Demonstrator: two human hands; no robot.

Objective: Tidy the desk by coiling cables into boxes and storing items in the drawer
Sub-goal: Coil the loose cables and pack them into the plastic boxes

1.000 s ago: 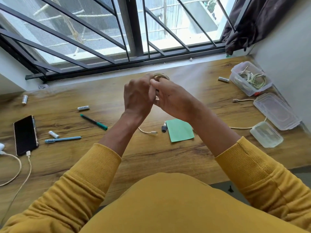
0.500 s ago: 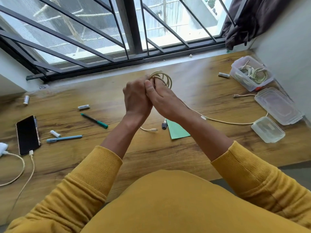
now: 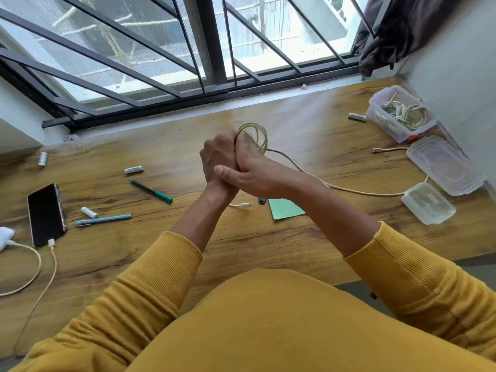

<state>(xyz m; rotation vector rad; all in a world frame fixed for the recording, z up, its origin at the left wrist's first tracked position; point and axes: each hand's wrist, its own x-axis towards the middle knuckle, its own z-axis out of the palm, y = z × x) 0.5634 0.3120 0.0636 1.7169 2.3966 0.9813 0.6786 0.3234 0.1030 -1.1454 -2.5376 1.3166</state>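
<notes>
Two hands meet above the middle of the bench (image 3: pixel 295 130). The left hand (image 3: pixel 218 162) is curled around a coil of pale cable (image 3: pixel 255 134), whose loops stand upright above the knuckles with the ring's face turned towards the right. The right hand (image 3: pixel 257 173) wraps over the left, fingers hidden behind it, thumb lying across the left wrist; whether it grips the cable itself I cannot tell. From the coil the loose length of cable runs down to the right along the bench, curving past a small lidded tub (image 3: pixel 428 202) to a plug end (image 3: pixel 377 150) by the large flat lid (image 3: pixel 445 165). Its other plug (image 3: pixel 243 205) lies below the wrists, beside a black clip (image 3: pixel 262 201) and a green note (image 3: pixel 285 209). An open box (image 3: pixel 400 134) at far right holds coiled cables already. To the left lie a green pen (image 3: pixel 151 191), a blue pen (image 3: pixel 103 219), batteries (image 3: pixel 134 169), and a phone (image 3: pixel 45 214) plugged into a charging lead (image 3: pixel 40 264). Another battery (image 3: pixel 357 116) sits near the open box.
</notes>
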